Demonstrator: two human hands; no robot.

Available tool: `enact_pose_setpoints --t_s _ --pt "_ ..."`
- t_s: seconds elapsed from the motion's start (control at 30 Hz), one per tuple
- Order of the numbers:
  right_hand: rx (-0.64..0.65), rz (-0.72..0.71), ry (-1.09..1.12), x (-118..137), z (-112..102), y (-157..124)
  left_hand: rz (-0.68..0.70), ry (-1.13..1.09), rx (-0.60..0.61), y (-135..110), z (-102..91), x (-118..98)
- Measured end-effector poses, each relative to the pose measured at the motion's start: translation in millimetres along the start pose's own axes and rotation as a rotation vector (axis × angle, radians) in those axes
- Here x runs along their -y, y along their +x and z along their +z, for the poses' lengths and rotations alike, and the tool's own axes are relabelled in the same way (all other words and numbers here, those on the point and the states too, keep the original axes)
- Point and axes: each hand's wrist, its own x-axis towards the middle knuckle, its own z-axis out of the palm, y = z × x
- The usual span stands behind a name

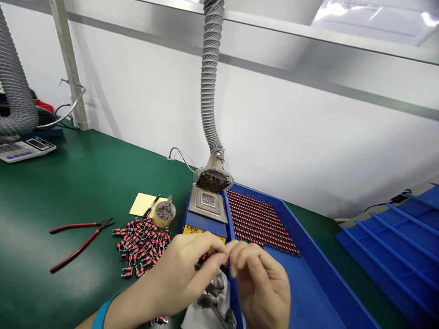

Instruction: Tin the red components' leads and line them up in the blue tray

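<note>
My left hand [185, 260], with a teal band at the wrist, is closed in a pinch around a small red-and-black component [202, 259], mostly hidden by the fingers. My right hand [262, 283] meets it at the fingertips, its fingers curled and pinched. Whatever is between them is hidden. To the left lies a loose heap of similar red-and-black components [144, 244] with bent metal leads. Many more stand in tight rows [260, 219] inside the blue tray [318, 283]. Beneath my hands is a grey-stained white glove or cloth [209, 306].
A blue solder pot [208, 214] with a square bath sits under a fume hood [214, 178] on a flexible duct. Left of it are a tub of grey matter [164, 214], a pen, yellow paper [142, 204] and red-handled pliers [82, 242]. Ribbed blue trays [398, 246] stand right.
</note>
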Motion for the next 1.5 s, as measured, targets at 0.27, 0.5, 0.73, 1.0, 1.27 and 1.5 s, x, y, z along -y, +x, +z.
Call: enact_pose_setpoints --t_s 0.27,0.5,0.73,1.0,1.27,1.5 --pt "0.012 -0.205 -0.225 -5.6 -2.1 -6.5 -0.268 -0.307 0.119 2.2 -5.8 -2.4" --pt "-0.341 -0.141 -0.084 -0.7 -9.8 -1.0 -0.298 -0.305 0.085 2.9 -7.8 -1.6" --pt "-0.155 0.299 0.350 -15.1 14.7 -6.9 -0.347 -0.693 0.001 -1.7 -2.3 6.1" --pt "-0.313 0.527 0.570 -21.4 33.6 -3.8 -0.388 -0.705 -0.089 6.1 -0.6 12.1" --pt "-0.210 0.428 0.412 -43.0 28.4 -10.8 -0.504 -0.827 -0.404 15.3 -4.8 16.8" --pt "-0.090 0.437 0.421 -42.0 28.2 -9.5 -0.399 -0.818 -0.699 14.1 -24.0 21.7"
